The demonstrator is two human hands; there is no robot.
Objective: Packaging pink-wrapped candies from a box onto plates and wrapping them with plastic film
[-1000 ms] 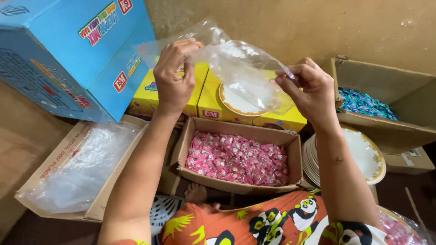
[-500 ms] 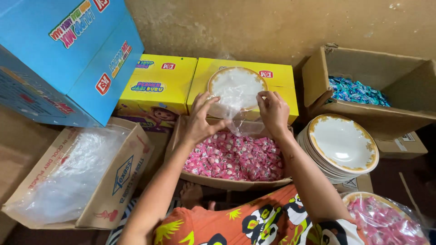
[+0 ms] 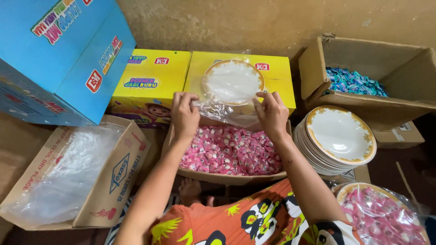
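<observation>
Plastic bag with white plate inside rests on yellow box; left hand and right hand pinch bag's open end (above box of pink candies).

two hands, two yellow boxes, three cardboard boxes, one blue box

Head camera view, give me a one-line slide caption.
Left hand and right hand hold a clear plastic bag over pink candies.

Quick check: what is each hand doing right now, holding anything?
Left hand: fingers closed on the edge of the clear plastic bag with a plate in it.
Right hand: fingers pinching the same bag's opposite edge.
</observation>
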